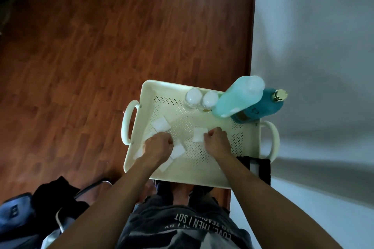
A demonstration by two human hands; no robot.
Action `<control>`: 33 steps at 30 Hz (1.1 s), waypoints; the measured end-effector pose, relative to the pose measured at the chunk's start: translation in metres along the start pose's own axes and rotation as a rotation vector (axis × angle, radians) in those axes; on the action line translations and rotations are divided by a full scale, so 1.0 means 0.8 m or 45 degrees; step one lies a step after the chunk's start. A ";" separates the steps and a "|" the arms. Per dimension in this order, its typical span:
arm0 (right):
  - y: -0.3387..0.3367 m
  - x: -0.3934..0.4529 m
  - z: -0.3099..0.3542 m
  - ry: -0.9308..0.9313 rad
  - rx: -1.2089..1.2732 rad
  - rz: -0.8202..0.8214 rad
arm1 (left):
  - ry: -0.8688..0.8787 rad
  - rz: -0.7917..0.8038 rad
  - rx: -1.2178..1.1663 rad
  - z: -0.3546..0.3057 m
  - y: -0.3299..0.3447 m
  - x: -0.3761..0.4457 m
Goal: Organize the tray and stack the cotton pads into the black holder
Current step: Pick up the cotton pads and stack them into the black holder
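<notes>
A cream perforated tray [214,157] with two handles lies in front of me. Several white square cotton pads are scattered on its floor: one at the upper left [161,124], one in the middle [199,134], others near my left wrist [177,151]. My left hand [158,145] rests curled over the pads at the tray's left. My right hand [217,140] has its fingertips pinched on the edge of the middle pad. The black holder [261,168] stands at the tray's near right corner, with a white pad showing inside it.
Two small jars with white lids [200,98] stand at the tray's far side. A tall mint-green bottle [238,97] and a teal bottle with a gold cap [263,107] stand at the far right corner. Wooden floor lies to the left, a grey wall to the right.
</notes>
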State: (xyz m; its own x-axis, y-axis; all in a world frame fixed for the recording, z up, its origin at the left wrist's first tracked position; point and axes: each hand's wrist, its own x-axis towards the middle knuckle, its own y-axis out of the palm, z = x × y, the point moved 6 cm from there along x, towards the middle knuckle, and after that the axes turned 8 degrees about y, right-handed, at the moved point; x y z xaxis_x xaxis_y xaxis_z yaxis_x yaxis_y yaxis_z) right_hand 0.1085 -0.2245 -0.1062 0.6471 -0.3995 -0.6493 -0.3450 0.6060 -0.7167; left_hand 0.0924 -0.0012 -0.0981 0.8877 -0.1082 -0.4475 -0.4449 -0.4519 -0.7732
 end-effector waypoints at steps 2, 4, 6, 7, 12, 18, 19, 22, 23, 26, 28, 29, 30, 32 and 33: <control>0.001 0.001 0.000 0.009 -0.052 -0.017 | -0.015 0.031 -0.069 0.002 -0.001 0.002; 0.000 0.002 0.000 0.001 -0.082 -0.020 | -0.044 0.051 -0.166 0.006 -0.003 0.005; -0.003 0.003 0.001 -0.024 -0.074 -0.013 | -0.059 0.059 -0.255 0.009 -0.007 0.008; -0.005 0.002 0.002 -0.037 -0.062 -0.008 | -0.056 0.063 -0.283 0.009 -0.009 0.009; -0.031 -0.011 0.012 -0.084 -0.029 -0.035 | -0.008 0.080 -0.407 0.004 -0.017 0.014; -0.079 -0.039 0.021 -0.189 -0.037 -0.135 | 0.058 0.074 -0.518 -0.008 -0.026 0.021; -0.086 -0.044 0.020 -0.200 -0.040 -0.150 | 0.072 0.081 -0.536 -0.011 -0.027 0.023; -0.111 -0.064 0.015 -0.236 -0.044 -0.198 | 0.099 0.085 -0.593 -0.021 -0.032 0.026; -0.120 -0.070 0.012 -0.253 -0.031 -0.216 | 0.104 0.079 -0.613 -0.024 -0.033 0.027; -0.147 -0.087 -0.003 -0.273 0.044 -0.233 | 0.115 0.071 -0.690 -0.035 -0.034 0.027; -0.165 -0.095 -0.016 -0.307 0.113 -0.219 | 0.102 0.055 -0.758 -0.044 -0.033 0.026; -0.174 -0.098 -0.024 -0.312 0.142 -0.219 | 0.095 0.042 -0.794 -0.048 -0.034 0.026; -0.184 -0.101 -0.033 -0.309 0.162 -0.226 | 0.095 0.026 -0.825 -0.055 -0.034 0.025; -0.202 -0.106 -0.052 -0.302 0.191 -0.224 | 0.112 0.009 -0.859 -0.070 -0.034 0.020; -0.210 -0.107 -0.063 -0.295 0.221 -0.213 | 0.122 0.009 -0.869 -0.079 -0.034 0.017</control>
State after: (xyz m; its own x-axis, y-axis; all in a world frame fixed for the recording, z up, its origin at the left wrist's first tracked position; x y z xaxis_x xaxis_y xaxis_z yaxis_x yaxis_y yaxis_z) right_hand 0.0770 -0.3264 0.0568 0.8292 -0.3484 -0.4371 -0.1131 0.6612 -0.7416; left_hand 0.1241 -0.0459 -0.0546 0.9055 -0.1767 -0.3858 -0.3043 -0.9040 -0.3002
